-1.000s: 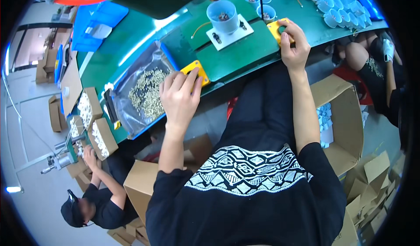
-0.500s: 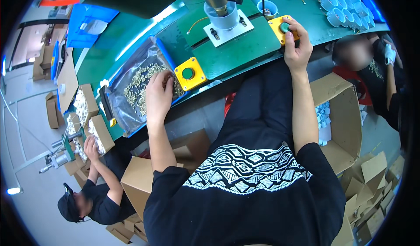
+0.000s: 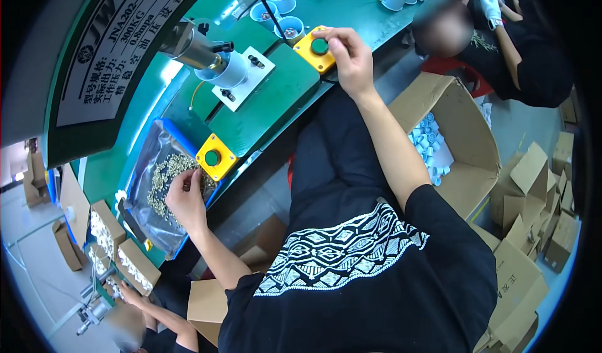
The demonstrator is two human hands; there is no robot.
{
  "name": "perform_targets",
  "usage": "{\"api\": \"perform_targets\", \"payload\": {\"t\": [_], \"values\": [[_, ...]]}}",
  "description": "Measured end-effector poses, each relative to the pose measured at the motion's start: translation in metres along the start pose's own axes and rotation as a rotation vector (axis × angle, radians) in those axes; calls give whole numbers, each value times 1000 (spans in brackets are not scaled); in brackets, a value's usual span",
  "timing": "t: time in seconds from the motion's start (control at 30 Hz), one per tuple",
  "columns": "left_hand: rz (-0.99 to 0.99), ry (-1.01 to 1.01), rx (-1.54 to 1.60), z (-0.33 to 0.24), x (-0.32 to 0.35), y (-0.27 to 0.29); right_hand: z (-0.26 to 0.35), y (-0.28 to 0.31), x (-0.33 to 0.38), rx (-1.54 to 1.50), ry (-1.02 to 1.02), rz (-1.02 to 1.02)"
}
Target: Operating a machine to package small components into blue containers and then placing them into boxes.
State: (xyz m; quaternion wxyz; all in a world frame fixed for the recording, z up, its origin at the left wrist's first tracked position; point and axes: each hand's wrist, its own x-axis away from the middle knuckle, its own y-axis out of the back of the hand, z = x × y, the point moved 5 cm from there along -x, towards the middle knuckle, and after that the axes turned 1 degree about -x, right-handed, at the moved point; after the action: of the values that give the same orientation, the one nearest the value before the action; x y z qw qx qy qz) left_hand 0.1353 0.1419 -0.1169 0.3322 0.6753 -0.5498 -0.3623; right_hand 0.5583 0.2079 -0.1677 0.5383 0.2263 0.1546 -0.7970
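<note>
My left hand (image 3: 186, 197) is over a plastic-lined blue tray (image 3: 141, 187) of small metallic pieces (image 3: 164, 180). Its fingers are curled and pinched together; whatever sits between them is hidden. My right hand (image 3: 352, 58) is curled at a yellow button box (image 3: 305, 50), with the index finger bent over its green push button (image 3: 320, 46). Another yellow box with a green button (image 3: 212, 158) stands beside the tray. Between the boxes, a light-blue plastic cup (image 3: 231, 72) sits on a white plate (image 3: 256, 75), under the metal press head (image 3: 191, 47).
Several blue cups (image 3: 290, 30) holding small pieces stand beyond the press, with more at the far right. An open carton (image 3: 467, 158) of blue parts is by my right arm. Co-workers sit at lower left and upper right. Flattened cartons (image 3: 533, 196) lie at right.
The view has swung, so the bench sits further left and the press's label plate shows. My left hand stays pinched over the tray; my right hand stays at the button.
</note>
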Motion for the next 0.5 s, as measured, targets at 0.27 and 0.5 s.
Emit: {"api": "perform_targets", "payload": {"t": [0.27, 0.5], "values": [[-76, -64, 14, 4, 6, -4, 92, -56, -13, 170, 182, 24], [-82, -7, 3, 6, 8, -4, 123, -102, -59, 166, 239, 289]]}}
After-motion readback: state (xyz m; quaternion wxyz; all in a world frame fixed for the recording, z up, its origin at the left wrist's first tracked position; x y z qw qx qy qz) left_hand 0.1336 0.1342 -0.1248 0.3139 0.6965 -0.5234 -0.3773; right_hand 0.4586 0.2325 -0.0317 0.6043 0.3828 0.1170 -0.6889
